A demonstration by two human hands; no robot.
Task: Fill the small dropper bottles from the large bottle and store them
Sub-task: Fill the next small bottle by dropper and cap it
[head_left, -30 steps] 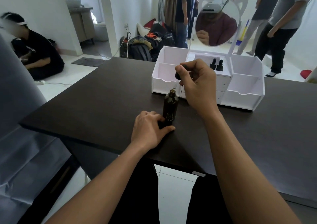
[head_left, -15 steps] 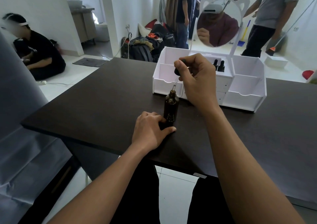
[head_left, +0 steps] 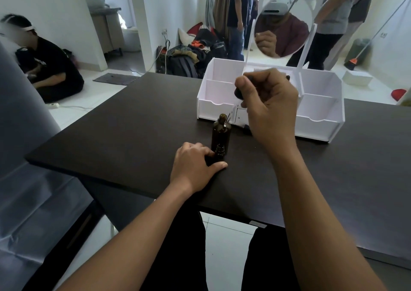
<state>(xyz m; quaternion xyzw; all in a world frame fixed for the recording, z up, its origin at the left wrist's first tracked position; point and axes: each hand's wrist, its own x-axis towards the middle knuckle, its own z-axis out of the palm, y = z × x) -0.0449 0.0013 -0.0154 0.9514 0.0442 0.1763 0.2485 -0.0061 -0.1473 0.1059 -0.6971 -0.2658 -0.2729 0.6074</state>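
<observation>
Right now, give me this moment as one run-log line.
left hand holds small bottle on table | right hand pinches dropper, tip at mouth of large bottle

No legible text anywhere.

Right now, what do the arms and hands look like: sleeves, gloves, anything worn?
The left hand and right hand are bare: no gloves, rings or watch show. The left forearm and right forearm are bare too, no sleeves in view.
</observation>
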